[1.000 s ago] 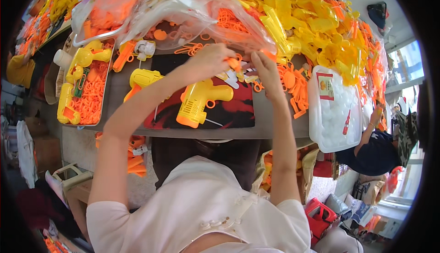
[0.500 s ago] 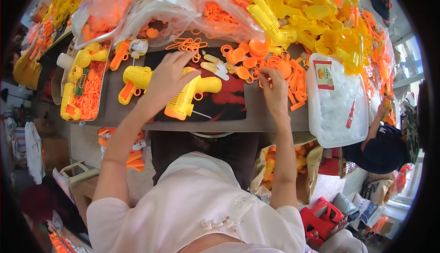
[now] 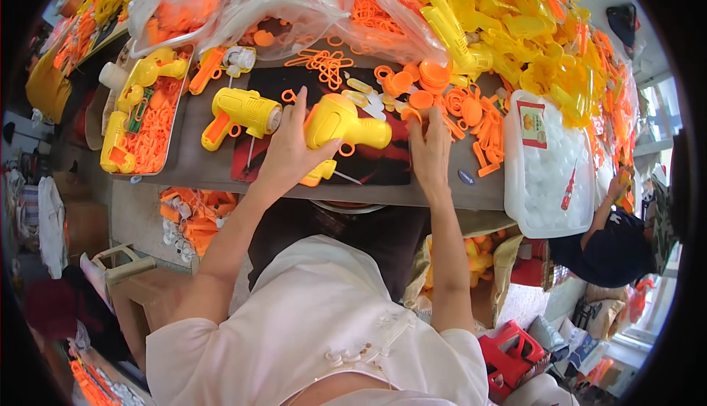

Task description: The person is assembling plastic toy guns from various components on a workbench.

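My left hand (image 3: 289, 154) is wrapped round a yellow toy gun (image 3: 335, 120) with a rounded body and a small orange ring trigger, just above the dark cloth (image 3: 383, 164). To its right, my right hand (image 3: 431, 154) pinches a small curved orange piece (image 3: 410, 114) between thumb and fingers; its exact kind is partly hidden. A second yellow toy gun (image 3: 247, 110) with an orange trigger lies left of my left hand. Orange loops (image 3: 324, 62) and clear yellow tubes (image 3: 358, 91) lie beyond the held toy. A thin metal shaft (image 3: 347, 178) shows below it.
Orange discs (image 3: 434, 75) and strips (image 3: 486, 137) are heaped at the right, beside a white tub (image 3: 546, 226) with a red screwdriver (image 3: 568, 186). A tray (image 3: 163, 164) of orange parts stands left. Plastic bags (image 3: 287, 27) and yellow shells (image 3: 515, 30) pile behind.
My left hand has come down and closed round the toy gun, which has turned and lifted. My right hand has moved away from the orange pile with a small orange piece.
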`<state>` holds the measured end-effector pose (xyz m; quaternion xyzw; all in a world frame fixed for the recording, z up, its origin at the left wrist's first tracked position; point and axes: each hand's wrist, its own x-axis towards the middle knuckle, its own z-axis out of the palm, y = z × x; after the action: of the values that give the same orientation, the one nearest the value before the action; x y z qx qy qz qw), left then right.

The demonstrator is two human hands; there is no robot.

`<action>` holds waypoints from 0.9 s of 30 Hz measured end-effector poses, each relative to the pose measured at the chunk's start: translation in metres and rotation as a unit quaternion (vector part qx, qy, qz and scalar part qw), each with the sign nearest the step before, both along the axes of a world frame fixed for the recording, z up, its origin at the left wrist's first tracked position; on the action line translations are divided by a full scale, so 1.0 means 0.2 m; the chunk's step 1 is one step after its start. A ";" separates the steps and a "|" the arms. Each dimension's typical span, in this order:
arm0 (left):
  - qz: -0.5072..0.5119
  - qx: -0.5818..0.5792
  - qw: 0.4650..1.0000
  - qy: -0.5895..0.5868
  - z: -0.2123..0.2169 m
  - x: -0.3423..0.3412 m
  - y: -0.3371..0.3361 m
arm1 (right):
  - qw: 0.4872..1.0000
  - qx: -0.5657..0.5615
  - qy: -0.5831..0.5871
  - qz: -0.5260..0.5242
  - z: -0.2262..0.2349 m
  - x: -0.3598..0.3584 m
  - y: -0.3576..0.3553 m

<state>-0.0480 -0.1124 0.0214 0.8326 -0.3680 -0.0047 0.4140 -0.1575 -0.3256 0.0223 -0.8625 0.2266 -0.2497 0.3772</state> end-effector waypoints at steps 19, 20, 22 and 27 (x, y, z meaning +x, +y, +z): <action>-0.042 -0.171 0.961 0.212 0.08 -0.08 0.11 | 0.899 0.383 -0.163 0.134 -0.06 -0.04 0.29; -0.063 -0.172 0.939 0.291 0.08 -0.06 0.13 | 0.893 0.377 -0.155 0.191 -0.06 -0.05 0.26; -0.070 -0.180 0.926 0.323 0.10 -0.05 0.15 | 0.884 0.370 -0.146 0.247 -0.04 -0.05 0.21; -0.112 -0.204 0.901 0.365 0.06 -0.13 0.13 | 0.836 0.421 -0.106 0.335 0.13 0.02 0.21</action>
<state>-0.0736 -0.0861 0.0341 0.6230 -0.2746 -0.2797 0.6769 -0.1528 -0.2846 0.0477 -0.6118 -0.0345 -0.0783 0.7864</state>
